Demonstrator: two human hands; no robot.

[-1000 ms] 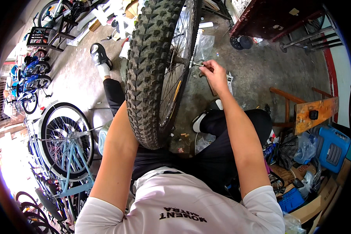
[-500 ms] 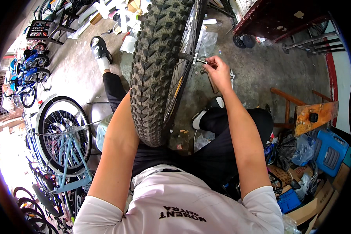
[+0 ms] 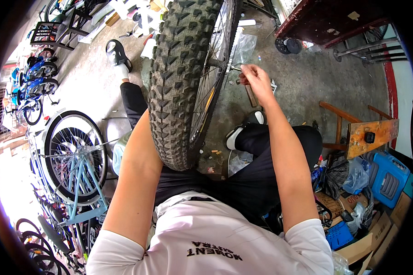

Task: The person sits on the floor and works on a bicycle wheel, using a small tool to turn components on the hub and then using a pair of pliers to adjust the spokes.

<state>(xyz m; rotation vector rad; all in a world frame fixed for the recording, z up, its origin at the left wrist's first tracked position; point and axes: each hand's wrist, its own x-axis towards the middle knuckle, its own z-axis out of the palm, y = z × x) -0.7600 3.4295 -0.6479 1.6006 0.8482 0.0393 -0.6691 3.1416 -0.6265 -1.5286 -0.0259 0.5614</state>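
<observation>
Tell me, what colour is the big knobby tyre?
Black. The tyre shows best in the head view.

A large black bicycle wheel with a thick knobby rubber tyre (image 3: 176,87) stands upright on its edge between the two hands, its tread facing the camera and its lowest part resting at the person's lap. Thin silver metal spokes (image 3: 211,87) fan out on the side toward the right hand (image 3: 258,81). A short silver metal axle end (image 3: 229,67) sticks out from the hub, just beside that hand's fingertips. The left hand is hidden behind the tyre.
</observation>
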